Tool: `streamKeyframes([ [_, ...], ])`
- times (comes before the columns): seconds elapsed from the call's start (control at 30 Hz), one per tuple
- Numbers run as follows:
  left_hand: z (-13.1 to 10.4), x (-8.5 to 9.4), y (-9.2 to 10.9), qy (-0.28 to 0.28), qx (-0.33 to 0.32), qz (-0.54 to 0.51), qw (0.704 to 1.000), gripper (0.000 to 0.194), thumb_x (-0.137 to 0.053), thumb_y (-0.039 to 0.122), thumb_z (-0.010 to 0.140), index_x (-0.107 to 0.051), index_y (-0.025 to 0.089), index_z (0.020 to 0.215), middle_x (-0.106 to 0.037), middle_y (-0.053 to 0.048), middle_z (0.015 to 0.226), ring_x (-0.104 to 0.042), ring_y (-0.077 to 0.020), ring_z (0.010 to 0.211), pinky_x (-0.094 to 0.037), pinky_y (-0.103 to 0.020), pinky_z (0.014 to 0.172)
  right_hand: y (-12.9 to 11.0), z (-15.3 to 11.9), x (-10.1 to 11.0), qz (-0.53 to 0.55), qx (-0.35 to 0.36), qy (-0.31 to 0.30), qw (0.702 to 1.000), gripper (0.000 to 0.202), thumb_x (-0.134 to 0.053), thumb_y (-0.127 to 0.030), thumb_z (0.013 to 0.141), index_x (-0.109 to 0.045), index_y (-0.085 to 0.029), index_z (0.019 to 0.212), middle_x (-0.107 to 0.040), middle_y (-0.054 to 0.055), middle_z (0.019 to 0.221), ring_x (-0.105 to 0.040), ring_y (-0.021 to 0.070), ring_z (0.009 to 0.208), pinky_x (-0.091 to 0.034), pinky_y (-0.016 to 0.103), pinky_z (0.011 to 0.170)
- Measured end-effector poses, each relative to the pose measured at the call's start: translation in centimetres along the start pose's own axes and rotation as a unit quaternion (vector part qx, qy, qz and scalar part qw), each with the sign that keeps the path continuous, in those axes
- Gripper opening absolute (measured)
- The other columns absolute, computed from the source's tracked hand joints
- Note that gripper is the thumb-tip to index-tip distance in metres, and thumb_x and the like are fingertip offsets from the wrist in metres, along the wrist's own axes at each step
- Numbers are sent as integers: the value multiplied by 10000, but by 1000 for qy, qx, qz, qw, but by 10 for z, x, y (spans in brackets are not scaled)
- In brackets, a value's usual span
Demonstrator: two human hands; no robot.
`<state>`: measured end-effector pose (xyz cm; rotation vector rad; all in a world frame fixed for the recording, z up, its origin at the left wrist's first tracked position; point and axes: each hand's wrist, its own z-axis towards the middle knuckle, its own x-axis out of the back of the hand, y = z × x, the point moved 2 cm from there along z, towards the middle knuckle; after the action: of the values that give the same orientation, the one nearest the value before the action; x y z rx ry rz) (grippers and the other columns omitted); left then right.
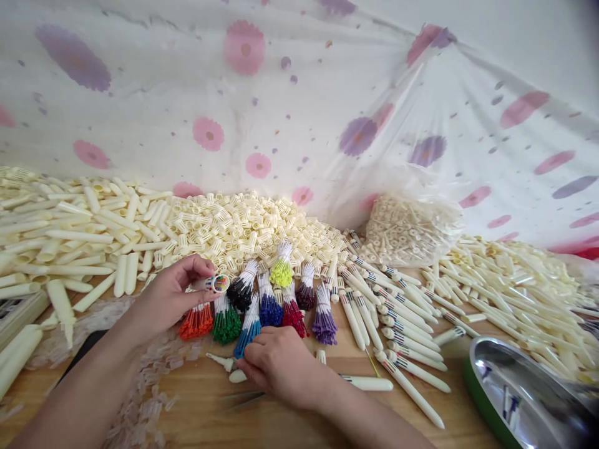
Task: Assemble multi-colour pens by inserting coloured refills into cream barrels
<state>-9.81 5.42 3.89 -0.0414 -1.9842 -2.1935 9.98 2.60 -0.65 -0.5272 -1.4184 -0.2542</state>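
Observation:
Between the thumb and fingers of my left hand (180,290) is a short cream pen part (218,284), its round end showing several coloured tips. My right hand (285,365) is closed, fingers pressed together beside the light blue bundle (248,327); what it holds, if anything, is hidden. Around them lie rubber-banded bundles of coloured pieces: orange (195,321), green (226,321), black (242,287), dark blue (270,305), yellow (281,269), red (293,312) and purple (324,321). A white pointed piece (219,362) lies left of my right hand.
Cream tubes (88,237) pile up at the left, slotted cream parts (243,224) behind the bundles. Multicolour pens (412,386) lie at the right, near a green-sided metal tray (491,399). A clear bag (412,231) of small parts stands behind; clear clips (145,399) lie front left.

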Motion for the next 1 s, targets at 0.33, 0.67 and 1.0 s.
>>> streamKeyframes([
  [0.33, -39, 25, -16, 56, 37, 11, 998, 256, -749, 203, 511, -543, 230, 660, -566, 15, 798, -563, -193, 809, -475, -294, 735, -16, 21, -14, -57, -27, -11, 998, 169, -523, -326, 861, -558, -165, 825, -629, 30, 804, -569, 177, 739, -371, 269, 578],
  [0.67, -86, 15, -63, -33, 15, 69, 997, 186, -665, 271, 711, -650, 246, 895, -711, -7, 878, -662, -206, 859, -534, -292, 761, -7, 18, 5, 211, -162, 136, 954, 118, -457, -199, 902, -531, -158, 985, -609, 62, 910, -578, 153, 818, -465, 279, 723],
  [1.0, -93, 7, -67, -89, -50, 157, 982, 243, -596, 243, 787, -678, 283, 1012, -717, -32, 1025, -652, -219, 956, -531, -285, 817, -7, -10, 53, 356, -96, 150, 917, 202, -525, -365, 879, -566, -171, 917, -589, 21, 799, -555, 119, 706, -442, 223, 627],
])
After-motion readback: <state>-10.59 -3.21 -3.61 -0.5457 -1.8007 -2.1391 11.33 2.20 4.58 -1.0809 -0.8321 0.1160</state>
